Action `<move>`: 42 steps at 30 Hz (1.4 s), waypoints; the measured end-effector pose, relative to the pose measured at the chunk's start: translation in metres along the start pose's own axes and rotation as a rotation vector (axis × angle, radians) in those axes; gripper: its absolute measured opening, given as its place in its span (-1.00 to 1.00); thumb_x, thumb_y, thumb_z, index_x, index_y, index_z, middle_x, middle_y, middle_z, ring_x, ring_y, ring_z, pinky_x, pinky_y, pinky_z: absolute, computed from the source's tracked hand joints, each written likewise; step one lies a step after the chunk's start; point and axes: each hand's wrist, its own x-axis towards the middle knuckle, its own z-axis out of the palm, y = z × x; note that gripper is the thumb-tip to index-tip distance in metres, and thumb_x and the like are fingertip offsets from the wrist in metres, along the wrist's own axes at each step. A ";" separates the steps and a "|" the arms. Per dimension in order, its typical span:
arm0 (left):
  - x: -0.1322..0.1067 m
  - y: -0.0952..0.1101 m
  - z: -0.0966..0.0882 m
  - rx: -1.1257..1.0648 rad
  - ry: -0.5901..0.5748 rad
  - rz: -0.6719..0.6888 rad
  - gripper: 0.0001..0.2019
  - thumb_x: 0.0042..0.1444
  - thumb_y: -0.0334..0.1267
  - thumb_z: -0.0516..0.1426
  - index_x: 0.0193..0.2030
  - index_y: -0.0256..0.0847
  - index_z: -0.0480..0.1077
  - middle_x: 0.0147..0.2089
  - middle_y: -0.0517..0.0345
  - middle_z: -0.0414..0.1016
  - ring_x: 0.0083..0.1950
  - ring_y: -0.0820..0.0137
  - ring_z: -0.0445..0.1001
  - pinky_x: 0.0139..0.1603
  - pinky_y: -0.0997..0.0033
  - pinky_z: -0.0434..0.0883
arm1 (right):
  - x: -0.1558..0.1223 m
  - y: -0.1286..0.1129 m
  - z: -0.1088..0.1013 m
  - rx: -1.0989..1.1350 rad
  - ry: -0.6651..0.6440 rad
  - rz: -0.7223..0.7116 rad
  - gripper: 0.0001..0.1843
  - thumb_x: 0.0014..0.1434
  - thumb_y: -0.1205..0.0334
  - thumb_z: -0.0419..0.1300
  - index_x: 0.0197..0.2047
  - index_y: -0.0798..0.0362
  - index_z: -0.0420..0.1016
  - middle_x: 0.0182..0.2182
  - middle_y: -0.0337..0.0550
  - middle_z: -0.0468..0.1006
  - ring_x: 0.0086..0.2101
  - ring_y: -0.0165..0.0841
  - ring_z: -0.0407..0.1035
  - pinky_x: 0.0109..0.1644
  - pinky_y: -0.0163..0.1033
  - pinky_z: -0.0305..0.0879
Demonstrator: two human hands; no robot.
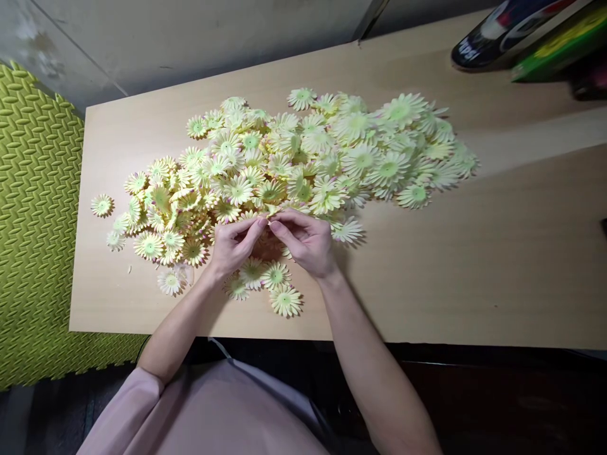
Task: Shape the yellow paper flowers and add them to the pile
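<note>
A wide heap of pale yellow-green paper daisies (294, 158) covers the middle of a light wooden table (474, 253). My left hand (234, 243) and my right hand (306, 240) meet at the near edge of the heap. The fingertips of both hands pinch one small yellow flower piece (270, 215) between them. Several loose daisies (279, 291) lie on the table under and just in front of my wrists. A single daisy (102, 205) sits apart at the far left.
A green foam floor mat (33, 221) lies left of the table. A dark bottle on its side (502, 31) and a green package (559, 44) rest at the far right corner. A grey wall runs behind the table.
</note>
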 end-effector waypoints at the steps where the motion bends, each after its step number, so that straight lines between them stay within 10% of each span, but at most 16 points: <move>1: 0.000 0.000 0.000 -0.001 -0.002 0.000 -0.68 0.24 -0.04 0.19 -0.15 -0.22 0.68 -0.24 0.05 0.71 -0.30 0.36 0.61 -0.29 0.43 0.51 | 0.000 0.000 0.000 0.004 -0.001 -0.003 -0.84 0.20 0.08 0.33 -0.26 -0.03 0.64 -0.32 -0.18 0.59 -0.32 -0.36 0.48 -0.28 -0.27 0.47; 42: 0.001 0.002 -0.001 -0.030 -0.014 0.002 -0.65 0.23 -0.02 0.20 -0.17 -0.27 0.67 -0.32 0.06 0.68 -0.42 0.45 0.52 -0.42 0.49 0.42 | -0.001 0.001 -0.002 0.004 -0.016 0.043 -0.84 0.22 0.07 0.30 -0.24 -0.05 0.64 -0.32 -0.19 0.58 -0.34 -0.37 0.46 -0.30 -0.27 0.48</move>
